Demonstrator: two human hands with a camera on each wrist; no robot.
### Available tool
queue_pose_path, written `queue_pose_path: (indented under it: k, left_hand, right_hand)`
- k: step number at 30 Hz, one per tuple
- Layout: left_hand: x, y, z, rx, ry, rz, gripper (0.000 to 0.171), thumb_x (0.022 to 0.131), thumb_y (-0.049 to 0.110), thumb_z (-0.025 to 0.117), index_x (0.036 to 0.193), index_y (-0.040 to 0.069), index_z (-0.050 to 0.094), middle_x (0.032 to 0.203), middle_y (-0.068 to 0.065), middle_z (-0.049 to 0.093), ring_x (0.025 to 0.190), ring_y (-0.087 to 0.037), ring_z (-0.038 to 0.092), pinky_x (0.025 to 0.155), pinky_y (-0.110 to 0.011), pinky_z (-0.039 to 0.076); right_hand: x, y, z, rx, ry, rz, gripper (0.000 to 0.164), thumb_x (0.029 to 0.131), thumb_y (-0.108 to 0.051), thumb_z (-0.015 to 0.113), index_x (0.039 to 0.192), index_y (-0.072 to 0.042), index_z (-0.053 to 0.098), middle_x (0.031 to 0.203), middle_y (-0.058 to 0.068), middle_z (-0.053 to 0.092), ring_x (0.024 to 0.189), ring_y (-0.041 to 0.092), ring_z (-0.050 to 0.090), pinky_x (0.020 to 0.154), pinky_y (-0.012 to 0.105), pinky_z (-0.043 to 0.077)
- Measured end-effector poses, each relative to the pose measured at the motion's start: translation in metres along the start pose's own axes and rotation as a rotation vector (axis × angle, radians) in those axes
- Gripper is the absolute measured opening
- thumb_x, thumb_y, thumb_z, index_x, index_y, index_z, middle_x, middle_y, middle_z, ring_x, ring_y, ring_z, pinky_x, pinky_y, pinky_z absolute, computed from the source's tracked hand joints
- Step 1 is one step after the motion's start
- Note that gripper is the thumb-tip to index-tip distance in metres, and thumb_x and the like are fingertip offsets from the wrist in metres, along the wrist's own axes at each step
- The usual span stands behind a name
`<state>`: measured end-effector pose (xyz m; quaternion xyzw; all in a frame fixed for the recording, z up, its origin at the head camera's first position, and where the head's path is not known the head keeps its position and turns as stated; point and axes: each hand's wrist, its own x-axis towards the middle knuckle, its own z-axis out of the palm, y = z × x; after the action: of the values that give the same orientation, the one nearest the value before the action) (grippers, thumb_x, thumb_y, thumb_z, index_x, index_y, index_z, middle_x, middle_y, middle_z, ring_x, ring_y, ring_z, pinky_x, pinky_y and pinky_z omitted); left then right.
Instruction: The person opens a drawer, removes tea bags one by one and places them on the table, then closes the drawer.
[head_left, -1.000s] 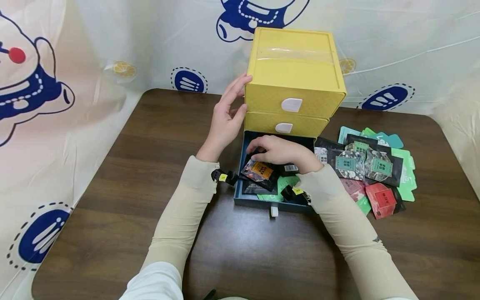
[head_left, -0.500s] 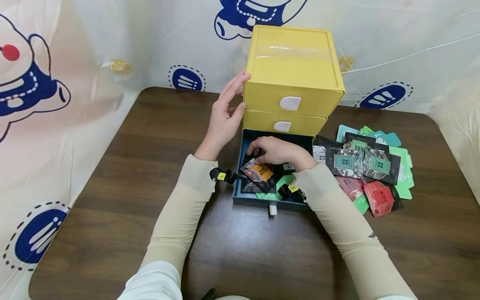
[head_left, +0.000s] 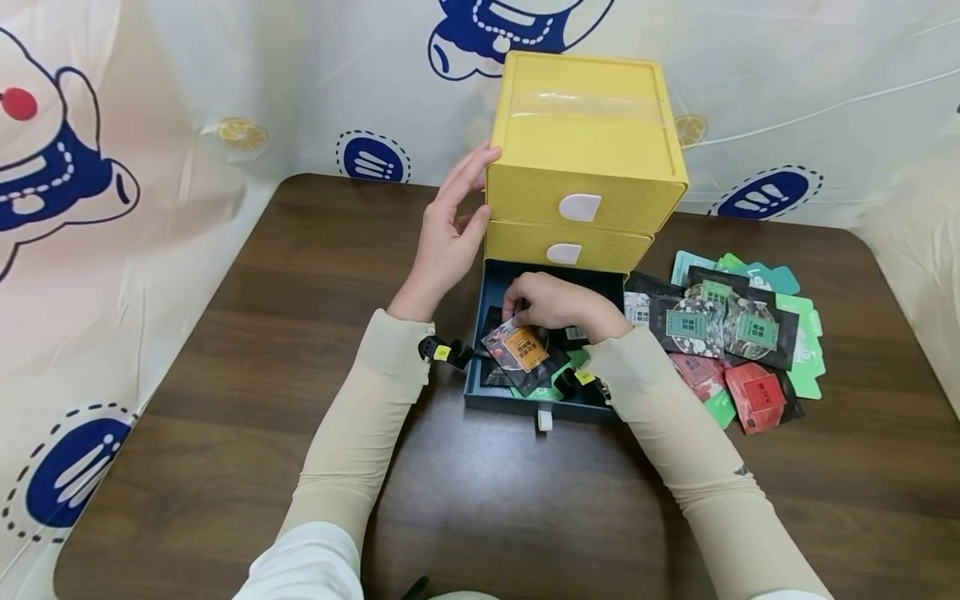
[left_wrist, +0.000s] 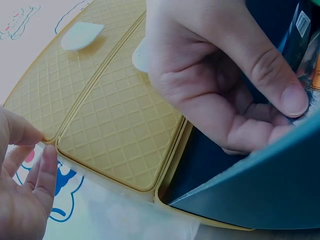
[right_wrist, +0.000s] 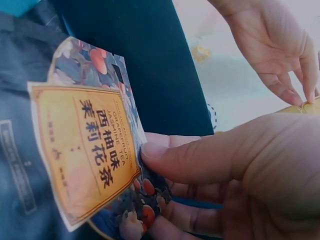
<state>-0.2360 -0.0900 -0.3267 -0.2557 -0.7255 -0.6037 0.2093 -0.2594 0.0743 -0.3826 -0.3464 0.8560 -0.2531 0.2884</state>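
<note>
My right hand reaches into the pulled-out dark blue drawer. It pinches the edge of a tea sachet between thumb and fingers. The sachet is dark with an orange label reading "Grapefruit Jasmine Tea", and it lies tilted over other sachets in the head view. My left hand rests its fingertips and thumb against the left side of the yellow drawer box. In the left wrist view those fingertips touch the box corner beside the two closed drawers. The drawer's back part is hidden under my right hand.
To the right of the box lies a spread pile of black, red and green sachets. A white pull tab sticks out from the drawer front. The brown table meets a printed white sheet behind.
My right fingers have closed on the orange-labelled sachet and shifted it slightly, its label now showing more fully. My left hand stays on the box.
</note>
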Motion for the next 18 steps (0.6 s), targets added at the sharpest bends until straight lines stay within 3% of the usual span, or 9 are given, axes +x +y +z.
queue_pose_path:
  k: [7,18]
  left_hand:
    - [-0.001,-0.0005,-0.001,-0.007,-0.003,0.014,0.043,0.088,-0.01,0.05,0.13,-0.002,0.045,0.142,-0.015,0.037,0.106,-0.016,0.049,0.077,-0.045,0.053]
    - [-0.0013,-0.0018,-0.0014,-0.014,-0.002,0.024,0.044,0.087,-0.011,0.049,0.13,-0.002,0.045,0.141,-0.016,0.037,0.106,-0.018,0.049,0.077,-0.042,0.053]
  right_hand:
    - [-0.0008,0.0006,0.0002,0.04,0.035,-0.071,0.015,0.089,0.002,0.054,0.084,-0.005,0.066,0.082,0.008,0.061,0.07,0.018,0.054,0.061,0.03,0.05]
    - [-0.0047,-0.003,-0.0009,0.091,0.032,-0.04,0.021,0.093,0.003,0.047,0.084,-0.005,0.064,0.083,0.009,0.06,0.066,0.02,0.055,0.056,0.032,0.052]
